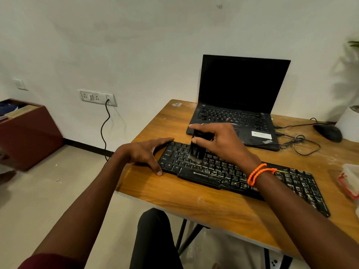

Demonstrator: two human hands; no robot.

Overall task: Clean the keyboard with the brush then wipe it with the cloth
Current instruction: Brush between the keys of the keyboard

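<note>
A black keyboard (272, 179) lies slanted across the wooden table (194, 202), its keys speckled with white dust. My right hand (219, 140) grips a black brush (197, 148) upright, bristles down on the keys of the keyboard's left part. My left hand (145, 152) holds the keyboard's left end, fingers along the far corner and thumb on the near corner. I see no cloth.
An open black laptop (237, 105) stands behind the keyboard. A black mouse (328, 133) with tangled cables (299, 142) lies at the right. A clear lidded container (349, 181) sits at the right edge. A white plant pot (349, 121) stands at far right. My knee (153, 235) is below the table edge.
</note>
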